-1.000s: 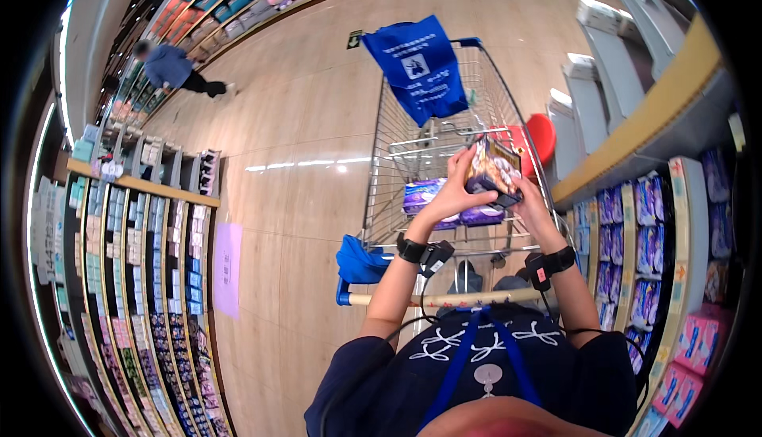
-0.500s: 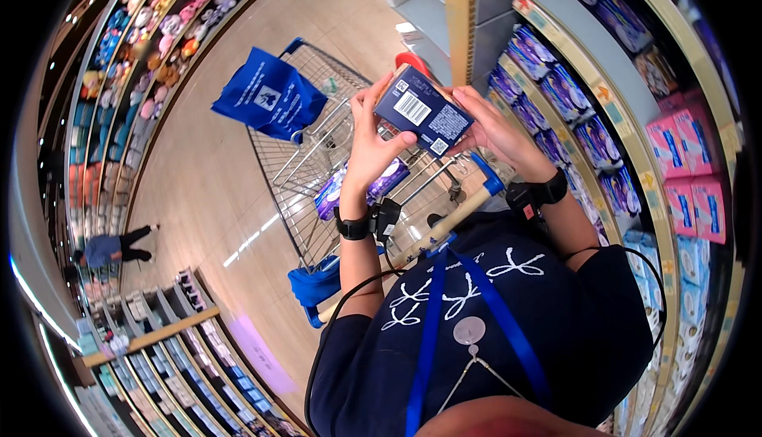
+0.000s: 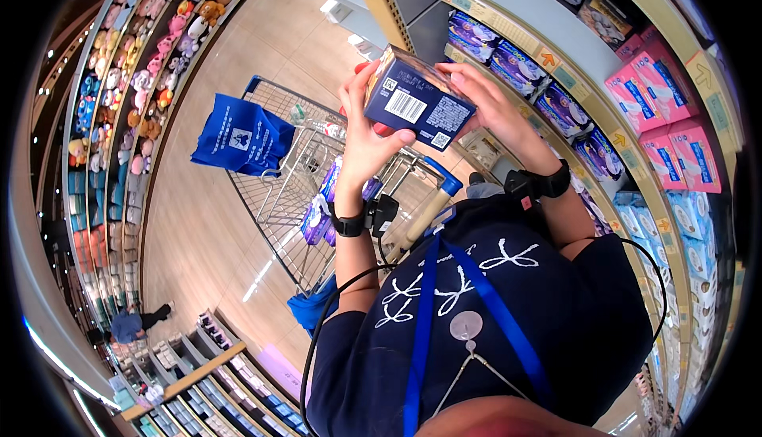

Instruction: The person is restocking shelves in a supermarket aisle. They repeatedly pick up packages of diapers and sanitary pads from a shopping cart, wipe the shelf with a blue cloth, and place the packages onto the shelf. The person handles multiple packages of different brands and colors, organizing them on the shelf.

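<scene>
Box (image 3: 429, 97) now turned barcode (image 3: 406, 107) out, navy with white print (image 3: 452, 115), left grip (image 3: 366, 147) and right grip (image 3: 502, 117) clasping it

box (image 3: 421, 103) turned barcode-up, view swung right

Navy box (image 3: 419, 105), left fingers (image 3: 360, 81) and right fingers (image 3: 474, 85) holding it — shopping cart (image 3: 426, 213), blue bag (image 3: 240, 137)

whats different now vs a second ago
The rectangular dark blue box was turned to show its barcode side. The view swung right, so the silver wire cart appears farther left. Left hand and right hand kept hold; shiny purple packages stayed in the cart.
</scene>
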Demonstrator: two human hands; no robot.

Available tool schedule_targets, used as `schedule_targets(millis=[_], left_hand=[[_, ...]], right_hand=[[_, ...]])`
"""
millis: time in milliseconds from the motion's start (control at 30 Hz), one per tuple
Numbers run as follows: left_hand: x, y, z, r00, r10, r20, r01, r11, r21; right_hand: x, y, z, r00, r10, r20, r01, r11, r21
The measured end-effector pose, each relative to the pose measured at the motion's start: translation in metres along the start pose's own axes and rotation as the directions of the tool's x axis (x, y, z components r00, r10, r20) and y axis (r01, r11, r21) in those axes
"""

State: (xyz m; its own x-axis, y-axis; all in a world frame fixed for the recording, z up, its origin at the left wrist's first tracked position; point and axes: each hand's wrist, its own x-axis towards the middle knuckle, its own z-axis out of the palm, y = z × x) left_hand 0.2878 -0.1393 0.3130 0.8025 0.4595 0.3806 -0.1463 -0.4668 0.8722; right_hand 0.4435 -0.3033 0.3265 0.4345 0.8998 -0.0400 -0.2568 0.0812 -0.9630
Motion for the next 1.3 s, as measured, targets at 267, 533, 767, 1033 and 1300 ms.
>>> schedule_targets(millis=[267, 533, 767, 1033, 1300], left_hand=[[0.04, 0.015, 0.037, 0.98, 0.076, 0.183, -0.056, 0.992, -0.115], [0.087, 0.029, 0.086, 0.896, 0.262, 0.358, -0.232, 0.965, -0.126], [0.134, 0.019, 0.149, 0.954, 0.233, 0.186, -0.18, 0.948, -0.262], [0.166, 0.008, 0.225, 0.985, 0.122, 0.124, -0.076, 0.943, -0.324], [0.183, -0.004, 0.24, 0.977, 0.126, 0.17, -0.123, 0.992, -0.026]], right_hand=[[-0.015, 0.0, -0.047, 0.907, -0.326, -0.266, 0.285, 0.941, -0.182], [-0.044, -0.019, -0.079, 0.768, -0.512, -0.385, 0.454, 0.859, -0.237], [-0.039, -0.035, -0.099, 0.376, -0.858, -0.35, 0.22, 0.45, -0.866], [-0.033, -0.024, -0.14, 0.306, -0.898, -0.317, -0.091, 0.304, -0.948], [-0.063, -0.001, -0.144, 0.418, -0.799, -0.432, -0.156, 0.405, -0.901]])
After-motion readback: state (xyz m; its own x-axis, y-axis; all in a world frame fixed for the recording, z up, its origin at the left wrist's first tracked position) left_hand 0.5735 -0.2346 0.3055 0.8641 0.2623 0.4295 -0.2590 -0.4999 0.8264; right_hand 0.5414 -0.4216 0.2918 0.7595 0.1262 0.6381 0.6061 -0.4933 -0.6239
